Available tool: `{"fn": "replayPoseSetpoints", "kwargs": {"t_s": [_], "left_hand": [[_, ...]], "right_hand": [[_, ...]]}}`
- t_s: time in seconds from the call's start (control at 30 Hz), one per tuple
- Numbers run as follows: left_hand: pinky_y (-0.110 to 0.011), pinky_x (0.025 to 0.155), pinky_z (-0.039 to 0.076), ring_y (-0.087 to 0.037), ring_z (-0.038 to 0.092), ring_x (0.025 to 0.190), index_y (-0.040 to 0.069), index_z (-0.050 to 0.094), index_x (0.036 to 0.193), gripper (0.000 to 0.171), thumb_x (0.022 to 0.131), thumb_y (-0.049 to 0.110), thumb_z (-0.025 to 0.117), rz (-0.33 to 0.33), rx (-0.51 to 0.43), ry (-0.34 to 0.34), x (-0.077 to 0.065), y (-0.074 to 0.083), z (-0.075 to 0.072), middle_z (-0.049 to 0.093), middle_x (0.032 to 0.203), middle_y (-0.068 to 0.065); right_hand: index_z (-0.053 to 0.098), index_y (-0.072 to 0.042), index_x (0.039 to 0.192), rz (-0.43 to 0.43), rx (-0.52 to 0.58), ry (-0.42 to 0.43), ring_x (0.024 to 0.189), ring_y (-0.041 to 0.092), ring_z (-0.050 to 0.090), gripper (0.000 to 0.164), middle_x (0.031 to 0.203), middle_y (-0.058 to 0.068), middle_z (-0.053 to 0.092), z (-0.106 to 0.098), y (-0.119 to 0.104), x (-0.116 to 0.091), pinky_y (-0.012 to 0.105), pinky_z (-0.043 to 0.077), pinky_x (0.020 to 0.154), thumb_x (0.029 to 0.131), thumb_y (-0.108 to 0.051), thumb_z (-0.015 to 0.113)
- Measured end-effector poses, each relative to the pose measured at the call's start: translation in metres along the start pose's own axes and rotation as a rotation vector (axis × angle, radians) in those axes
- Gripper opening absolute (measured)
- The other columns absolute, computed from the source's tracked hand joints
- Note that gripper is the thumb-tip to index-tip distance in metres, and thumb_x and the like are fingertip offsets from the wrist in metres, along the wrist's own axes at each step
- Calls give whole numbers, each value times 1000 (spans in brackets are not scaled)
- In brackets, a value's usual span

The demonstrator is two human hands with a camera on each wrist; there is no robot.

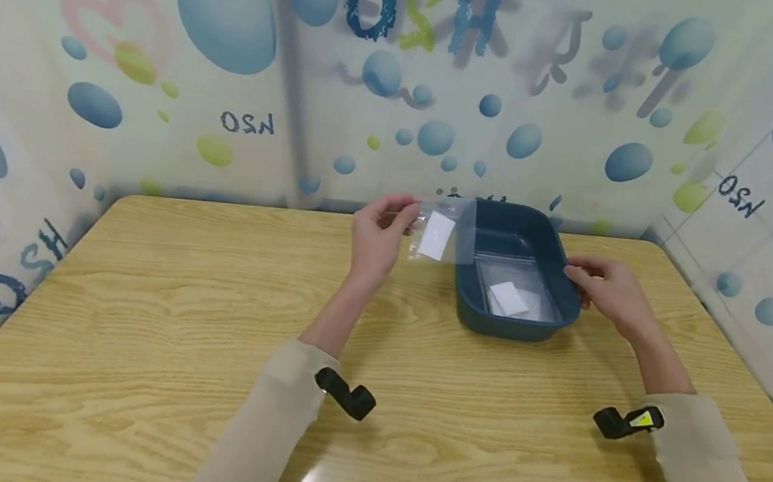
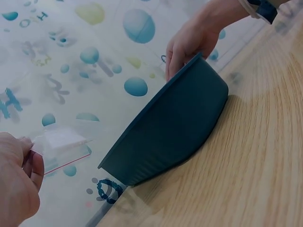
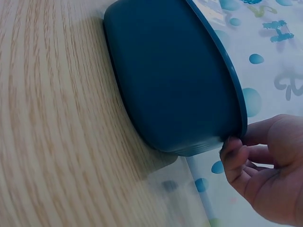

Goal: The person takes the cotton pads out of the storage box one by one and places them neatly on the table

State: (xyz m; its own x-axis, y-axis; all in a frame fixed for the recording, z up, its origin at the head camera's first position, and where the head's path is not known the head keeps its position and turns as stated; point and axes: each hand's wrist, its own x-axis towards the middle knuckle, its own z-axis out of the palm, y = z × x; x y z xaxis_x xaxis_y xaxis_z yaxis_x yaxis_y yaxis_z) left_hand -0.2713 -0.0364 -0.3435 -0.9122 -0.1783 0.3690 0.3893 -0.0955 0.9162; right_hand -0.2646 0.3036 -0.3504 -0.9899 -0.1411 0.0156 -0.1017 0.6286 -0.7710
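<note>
My left hand (image 1: 378, 238) pinches the edge of a clear zip bag (image 1: 466, 241) holding a white card (image 1: 436, 235). The bag hangs beside the left rim of a dark blue basin (image 1: 511, 328) and overlaps it in the head view. A red line along the bag's seal shows in the left wrist view. My right hand (image 1: 609, 291) grips the basin's right rim, with the thumb and fingers (image 3: 233, 158) at its edge. Inside the basin lies another clear bag (image 1: 532, 277) with white cards (image 1: 509, 298) in it.
The basin stands on a wood-grain table (image 1: 193, 312) near its back edge. Behind rises a wall covering (image 1: 331, 114) printed with blue and green dots and letters. Both sleeves carry a black wrist device (image 1: 345, 395).
</note>
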Motion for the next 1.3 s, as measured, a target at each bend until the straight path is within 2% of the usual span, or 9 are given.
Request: {"fn": "replayPoseSetpoints", "kwargs": {"t_s": [0.17,0.43,0.57,0.67,0.73,0.8,0.9,1.13,1.3], "left_hand": [[-24,73,55,-26,66,85,-4,71,109,18,96,7,69,-27,4,11,2,-3,-4,70,100,-12],[-24,75,57,-20,66,85,-4,71,110,18,97,8,69,-66,15,40,7,-11,-12,69,101,-11],[-30,79,58,-37,65,92,-5,71,110,18,97,7,68,-97,9,59,9,-15,-16,67,98,-9],[-38,85,57,-40,63,93,-6,70,109,17,97,5,68,-133,1,64,9,-16,-18,66,97,-9],[-37,84,58,-33,64,89,-7,70,109,17,96,4,68,-160,4,66,9,-17,-19,66,97,-9],[-32,81,58,-25,63,85,-7,70,109,16,97,3,67,-187,7,64,8,-18,-19,66,97,-9],[-24,75,56,-18,62,82,-7,69,109,16,97,4,67,-226,20,57,8,-20,-21,65,96,-8],[-30,84,57,-17,62,85,-7,70,110,17,97,4,67,-310,49,23,7,-25,-25,64,97,-9],[-28,84,57,-16,61,87,-6,70,112,18,98,5,67,-361,89,-1,6,-27,-28,63,99,-10]], "right_hand": [[53,11,135,6,-3,-2,65,12,54,45,84,6,59,-1,1,1,30,50,60,107,-24,52],[54,10,134,3,-13,6,64,12,53,44,82,6,58,-1,1,0,30,49,59,107,-24,52],[54,10,135,4,-18,7,65,12,53,45,82,6,58,-1,0,0,30,48,59,107,-25,52],[54,10,134,-1,-22,7,65,12,53,45,81,5,58,-2,0,-1,30,48,59,107,-25,52],[54,10,134,-2,-22,7,65,12,53,44,81,5,58,-2,-1,-1,30,49,59,107,-25,52],[54,10,134,-1,-22,7,65,12,53,44,81,5,58,-3,-1,-1,30,49,59,107,-25,52],[54,10,134,3,-19,4,65,11,53,45,81,5,58,-3,-2,-2,30,49,60,107,-25,52],[54,11,135,1,-17,5,65,11,53,45,84,6,58,-3,-1,-2,30,49,60,107,-24,52],[54,10,134,2,-20,6,65,11,53,45,85,6,58,-3,-1,-2,29,49,60,107,-25,52]]}}
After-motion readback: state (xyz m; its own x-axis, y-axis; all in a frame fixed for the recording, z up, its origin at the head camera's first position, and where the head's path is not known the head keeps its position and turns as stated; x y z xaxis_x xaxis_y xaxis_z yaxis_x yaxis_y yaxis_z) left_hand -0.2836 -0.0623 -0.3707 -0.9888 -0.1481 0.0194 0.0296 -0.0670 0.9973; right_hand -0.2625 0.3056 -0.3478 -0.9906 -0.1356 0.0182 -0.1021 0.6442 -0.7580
